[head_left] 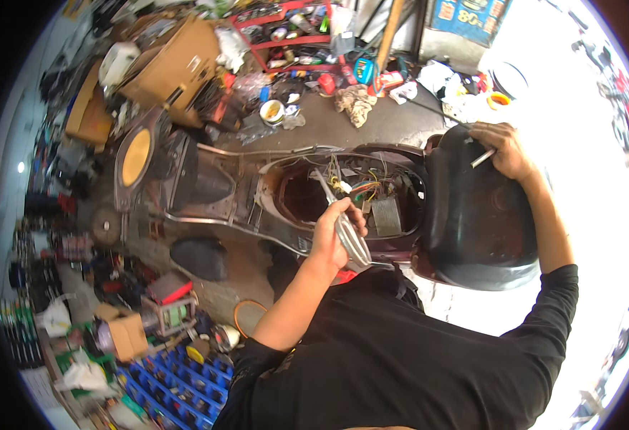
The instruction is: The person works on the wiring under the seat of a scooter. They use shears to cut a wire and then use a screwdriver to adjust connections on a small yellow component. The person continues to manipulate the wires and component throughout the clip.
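My left hand (334, 233) is closed around silver pliers (354, 244), whose long jaws point up over the open body compartment of a scooter (293, 197). Inside the compartment lie bundles of coloured wires (368, 185) and a ribbed metal part (386, 218). My right hand (502, 147) is closed on a thin metal rod (482, 158) at the top of the black padded seat (483, 226), which sits raised at the right end of the scooter.
Cardboard boxes (164, 61), a red shelf rack (261, 25) of bottles and a crumpled rag (356, 106) are along the back. A loose black pad (198, 258) lies on the floor at left. Blue parts bins (167, 383) and tool clutter fill the lower left.
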`<state>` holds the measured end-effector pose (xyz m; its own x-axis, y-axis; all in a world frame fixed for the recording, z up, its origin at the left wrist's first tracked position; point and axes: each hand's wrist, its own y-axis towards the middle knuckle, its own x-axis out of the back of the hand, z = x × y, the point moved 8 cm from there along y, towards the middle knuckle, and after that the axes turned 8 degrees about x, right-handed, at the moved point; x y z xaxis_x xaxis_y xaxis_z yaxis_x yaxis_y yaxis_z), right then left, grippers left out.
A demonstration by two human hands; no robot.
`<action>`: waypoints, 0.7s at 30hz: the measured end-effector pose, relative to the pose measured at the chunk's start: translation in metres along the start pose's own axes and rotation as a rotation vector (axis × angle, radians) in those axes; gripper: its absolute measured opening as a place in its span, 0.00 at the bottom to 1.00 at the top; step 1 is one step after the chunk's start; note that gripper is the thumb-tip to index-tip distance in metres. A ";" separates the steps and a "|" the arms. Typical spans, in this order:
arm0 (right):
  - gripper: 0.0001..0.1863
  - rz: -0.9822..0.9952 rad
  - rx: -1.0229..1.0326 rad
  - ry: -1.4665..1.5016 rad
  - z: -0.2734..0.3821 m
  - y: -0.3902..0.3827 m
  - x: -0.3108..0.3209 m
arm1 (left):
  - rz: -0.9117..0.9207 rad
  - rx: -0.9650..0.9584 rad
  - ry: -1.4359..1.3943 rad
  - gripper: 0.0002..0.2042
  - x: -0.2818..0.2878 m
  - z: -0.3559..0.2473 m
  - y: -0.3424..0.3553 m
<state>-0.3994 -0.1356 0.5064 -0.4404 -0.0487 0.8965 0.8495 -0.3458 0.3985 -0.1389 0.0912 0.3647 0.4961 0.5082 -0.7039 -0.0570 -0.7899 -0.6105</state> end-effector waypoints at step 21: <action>0.24 0.067 -0.784 -0.604 -0.042 -0.089 -0.009 | -0.087 -0.105 0.436 0.09 0.344 -0.114 0.206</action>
<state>-0.4830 -0.1438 0.4545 0.0087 0.3191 0.9477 0.3389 -0.8926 0.2974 0.1191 0.0639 0.0382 0.8150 0.4003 -0.4189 0.0781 -0.7923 -0.6051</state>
